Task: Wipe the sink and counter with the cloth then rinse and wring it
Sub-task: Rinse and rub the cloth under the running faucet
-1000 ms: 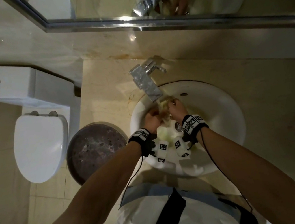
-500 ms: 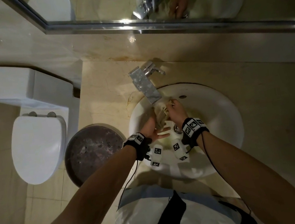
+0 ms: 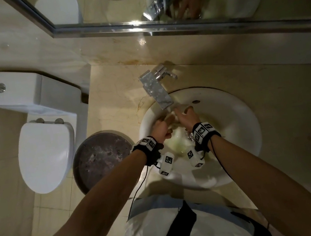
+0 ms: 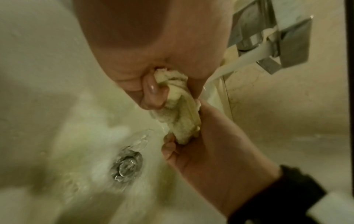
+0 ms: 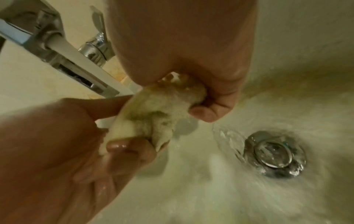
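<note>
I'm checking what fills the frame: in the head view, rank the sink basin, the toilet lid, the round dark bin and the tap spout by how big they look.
Largest to smallest as they appear in the head view:
1. sink basin
2. toilet lid and round dark bin, too alike to rank
3. tap spout

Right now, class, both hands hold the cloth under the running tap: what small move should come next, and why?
Probably twist the two ends opposite ways. The left hand and the right hand each grip one end of the cloth, already bunched into a roll. Water from the tap runs past it into the sink, so it looks soaked and ready to wring.
</note>
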{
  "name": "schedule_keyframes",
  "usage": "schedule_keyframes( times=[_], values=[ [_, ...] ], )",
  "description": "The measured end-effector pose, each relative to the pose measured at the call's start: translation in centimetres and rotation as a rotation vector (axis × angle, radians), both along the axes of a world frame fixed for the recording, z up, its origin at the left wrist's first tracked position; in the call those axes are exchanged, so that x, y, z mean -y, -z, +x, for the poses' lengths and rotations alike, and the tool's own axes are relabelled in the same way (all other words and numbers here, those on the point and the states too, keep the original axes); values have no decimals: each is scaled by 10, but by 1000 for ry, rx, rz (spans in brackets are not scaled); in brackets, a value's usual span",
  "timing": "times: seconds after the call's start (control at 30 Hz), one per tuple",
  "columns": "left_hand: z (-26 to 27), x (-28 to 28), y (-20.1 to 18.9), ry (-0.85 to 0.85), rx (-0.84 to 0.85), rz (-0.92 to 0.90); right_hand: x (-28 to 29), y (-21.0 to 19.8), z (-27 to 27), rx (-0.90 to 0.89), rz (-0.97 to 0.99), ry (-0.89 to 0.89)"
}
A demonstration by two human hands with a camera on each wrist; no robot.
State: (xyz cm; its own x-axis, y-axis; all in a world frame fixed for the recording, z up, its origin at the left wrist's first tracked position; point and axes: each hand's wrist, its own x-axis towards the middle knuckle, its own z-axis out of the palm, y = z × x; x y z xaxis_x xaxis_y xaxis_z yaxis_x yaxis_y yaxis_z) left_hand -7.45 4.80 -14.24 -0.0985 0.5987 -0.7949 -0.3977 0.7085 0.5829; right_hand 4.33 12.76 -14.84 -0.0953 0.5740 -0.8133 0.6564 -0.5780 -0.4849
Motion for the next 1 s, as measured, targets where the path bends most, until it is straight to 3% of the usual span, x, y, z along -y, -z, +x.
schedule_keyframes(
  times=[0.13, 0.3, 0.43, 0.63, 0.73, 0.8, 0.87, 1.0],
  values=[
    [4, -8, 1, -131, -59, -54, 3, 3, 0, -106, 17, 74],
    [7, -19, 12, -59, -98, -147, 11, -3, 3, -258, 89, 86],
    [10, -22, -2, 172, -256, -117, 6, 0, 4, -137, 160, 115],
    [2, -28, -1, 122, -200, -132, 2, -5, -1, -163, 45, 137],
    [1, -23, 18, 238, -316, -104, 10, -15, -2, -246, 72, 166],
    [6, -20, 24, 149, -267, -104, 15, -18, -1, -274, 130, 147],
    [10, -21, 16, 92, -282, -118, 14, -18, -3, -251, 190, 112],
    [7, -19, -6, 134, -316, -57, 1, -16, -10, -86, 290, -34]
  ],
)
